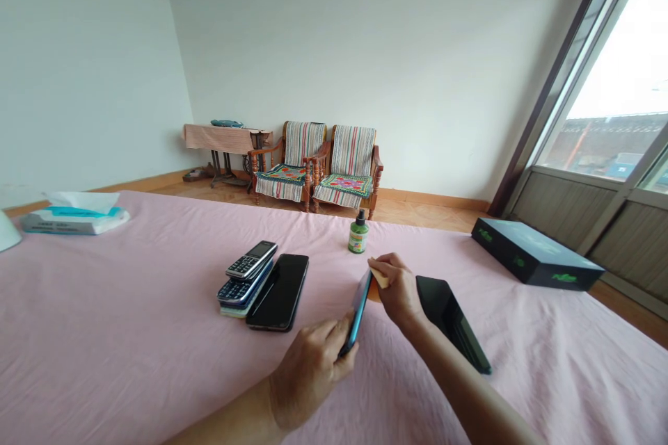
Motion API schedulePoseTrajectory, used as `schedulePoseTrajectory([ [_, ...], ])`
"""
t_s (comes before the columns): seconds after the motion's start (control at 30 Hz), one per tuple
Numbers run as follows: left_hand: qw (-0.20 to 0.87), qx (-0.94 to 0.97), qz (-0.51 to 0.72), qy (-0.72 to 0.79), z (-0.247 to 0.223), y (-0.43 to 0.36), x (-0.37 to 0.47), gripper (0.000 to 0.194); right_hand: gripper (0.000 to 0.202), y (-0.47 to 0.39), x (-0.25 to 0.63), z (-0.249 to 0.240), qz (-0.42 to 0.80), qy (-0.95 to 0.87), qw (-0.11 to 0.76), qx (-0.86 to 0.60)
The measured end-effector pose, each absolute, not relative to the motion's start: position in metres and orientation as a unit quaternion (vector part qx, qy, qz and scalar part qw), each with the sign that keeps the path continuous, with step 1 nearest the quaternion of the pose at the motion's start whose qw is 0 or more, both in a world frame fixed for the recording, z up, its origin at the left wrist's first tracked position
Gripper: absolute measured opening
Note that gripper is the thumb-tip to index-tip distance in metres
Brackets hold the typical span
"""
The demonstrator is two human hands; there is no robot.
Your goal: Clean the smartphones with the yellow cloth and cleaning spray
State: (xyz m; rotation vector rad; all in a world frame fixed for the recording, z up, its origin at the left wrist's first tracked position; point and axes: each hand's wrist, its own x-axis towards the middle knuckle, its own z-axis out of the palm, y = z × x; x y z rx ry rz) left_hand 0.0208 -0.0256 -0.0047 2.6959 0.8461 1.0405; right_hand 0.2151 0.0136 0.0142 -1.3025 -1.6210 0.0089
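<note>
My left hand is closed around the lower end of a blue-edged smartphone, which is tilted up on its side. At the phone's upper end, my right hand pinches a pale yellow cloth or sponge against it. An orange patch shows just below those fingers; I cannot make out what it is. To the left lie a black smartphone and a stack of keypad phones. Beside my right forearm a dark tablet lies flat, partly hidden by the arm.
A green spray bottle stands beyond my hands on the pink sheet. At the right is a black box, at the far left a tissue pack. Two wooden chairs and a cloth-covered table stand by the wall.
</note>
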Motion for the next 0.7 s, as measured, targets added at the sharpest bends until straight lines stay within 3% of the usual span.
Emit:
schedulePoseTrajectory([
  [0.27, 0.057, 0.896, 0.343, 0.278, -0.006, -0.026, 0.022, 0.042, 0.027, -0.028, 0.196, 0.002, 0.029, -0.705, 0.509, -0.493],
  [0.43, 0.068, 0.895, 0.338, 0.283, -0.009, -0.025, 0.022, 0.043, 0.027, -0.001, 0.204, 0.008, 0.052, -0.624, 0.529, -0.574],
  [0.7, 0.075, 0.891, 0.35, 0.28, -0.009, -0.023, 0.02, 0.037, 0.025, 0.036, 0.225, -0.005, 0.113, -0.59, 0.483, -0.636],
])
